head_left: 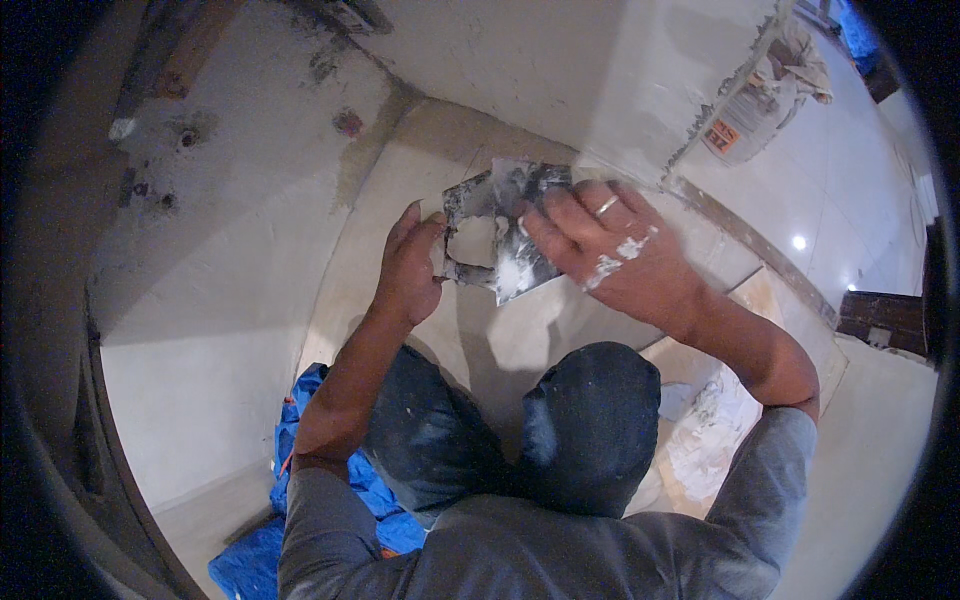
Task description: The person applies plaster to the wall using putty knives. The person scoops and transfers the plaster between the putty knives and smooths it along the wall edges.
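Observation:
In front of my knees, my left hand (408,265) grips the left edge of a dark, smeared metal scraper blade (466,197). A pale patch, which looks like putty, lies on its face (472,243). My right hand (612,248) is closed on a second, shinier scraper blade (518,270), fingers over its right side. The two blades meet or overlap near the middle; I cannot tell whether they press together. White paste is smeared on the back of my right hand, which wears a ring.
A board (765,292) with a white paste-covered sheet (708,435) lies right of my knees. Crumpled blue plastic sheeting (240,562) is at lower left. A whitish container (742,122) stands beyond the wall edge at upper right. The left wall (230,240) has pipe holes.

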{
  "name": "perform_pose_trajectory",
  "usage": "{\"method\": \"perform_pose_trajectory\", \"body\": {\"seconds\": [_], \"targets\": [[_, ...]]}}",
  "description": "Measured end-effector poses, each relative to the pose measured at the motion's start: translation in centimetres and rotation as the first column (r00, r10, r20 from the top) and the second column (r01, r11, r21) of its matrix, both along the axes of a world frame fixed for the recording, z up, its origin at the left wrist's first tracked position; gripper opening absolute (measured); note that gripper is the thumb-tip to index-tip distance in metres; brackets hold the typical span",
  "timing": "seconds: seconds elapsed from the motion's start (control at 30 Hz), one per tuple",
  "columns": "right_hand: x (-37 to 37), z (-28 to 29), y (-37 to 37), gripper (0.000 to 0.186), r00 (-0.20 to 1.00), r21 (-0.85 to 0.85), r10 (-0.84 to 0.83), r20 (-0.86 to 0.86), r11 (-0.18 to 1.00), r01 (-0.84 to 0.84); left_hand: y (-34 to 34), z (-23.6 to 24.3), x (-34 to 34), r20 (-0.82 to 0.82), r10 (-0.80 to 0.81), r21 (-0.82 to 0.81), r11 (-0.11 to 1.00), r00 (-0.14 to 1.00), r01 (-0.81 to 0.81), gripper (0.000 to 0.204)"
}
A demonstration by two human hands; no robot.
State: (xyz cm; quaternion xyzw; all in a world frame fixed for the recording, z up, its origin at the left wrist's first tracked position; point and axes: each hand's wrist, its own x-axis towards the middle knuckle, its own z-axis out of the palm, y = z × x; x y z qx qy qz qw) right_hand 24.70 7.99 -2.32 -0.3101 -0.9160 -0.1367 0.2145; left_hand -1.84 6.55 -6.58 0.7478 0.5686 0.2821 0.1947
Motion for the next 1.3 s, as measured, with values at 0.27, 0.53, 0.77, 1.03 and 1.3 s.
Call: {"method": "perform_pose_trajectory", "body": {"seconds": [0.27,0.53,0.77,1.03,1.3], "targets": [[-0.6,-0.7,0.1,0.023,0.994,0.102,0.065,0.083,0.992,-0.073,0.1,-0.3,-0.6,0.093,0.029,-0.182,0.983,0.995,-0.012,0.038],[4.4,-9.7,2.0,0.026,0.844,-0.585,-0.227,-0.486,0.802,-0.122,1.5,-0.1,-4.5,0.04,0.154,-0.002,0.988,0.987,-0.154,0.038],[3.3,-24.5,0.7,0.026,0.067,-0.643,-0.878,-0.473,0.293,-0.708,0.4,-0.5,-4.6,0.825,0.42,-0.476,0.877,0.379,0.063,0.035],[4.2,-34.5,5.1,0.024,-0.402,-0.39,-0.898,-0.18,0.44,-0.809,0.2,-0.1,-4.1,0.766,0.568,-0.6,0.8,0.3,0.016,0.034],[4.7,-35.4,8.2,0.028,-0.591,-0.337,-0.802,-0.085,0.582,-0.74,0.5,0.1,-3.0,0.744,0.596,-0.63,0.777,0.302,0.02,0.036]]}}
